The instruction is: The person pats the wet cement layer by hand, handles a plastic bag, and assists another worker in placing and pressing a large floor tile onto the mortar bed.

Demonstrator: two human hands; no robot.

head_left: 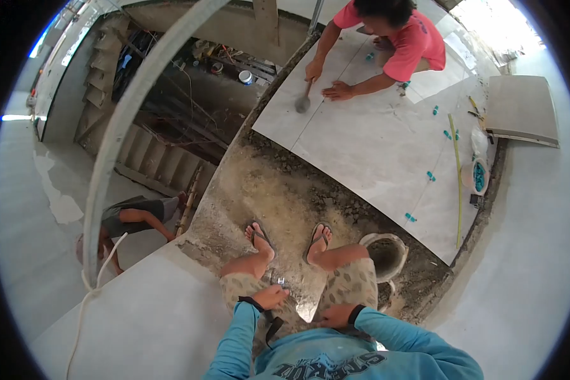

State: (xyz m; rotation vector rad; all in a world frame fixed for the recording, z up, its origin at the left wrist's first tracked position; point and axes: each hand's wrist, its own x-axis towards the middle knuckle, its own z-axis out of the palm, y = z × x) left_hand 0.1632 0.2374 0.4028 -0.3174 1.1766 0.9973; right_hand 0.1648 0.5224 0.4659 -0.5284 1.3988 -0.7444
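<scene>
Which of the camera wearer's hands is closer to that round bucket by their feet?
Right. The right hand is at the lap, with the bucket ahead and to its right; the left hand is farther left.

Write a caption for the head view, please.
A person in a pink shirt, on large pale floor tiles, holds a grey round-headed mallet.

The floor [234, 190] is rough, dusty concrete with dark, crumbly mortar [351, 213] beside large pale tiles [373, 145]. Scattered teal clips [430, 176], a long yellow strip [456, 183] and a tub [467, 175] of teal pieces [479, 176] rest on the tiles; a bucket [396, 243] stands near their edge.
</scene>
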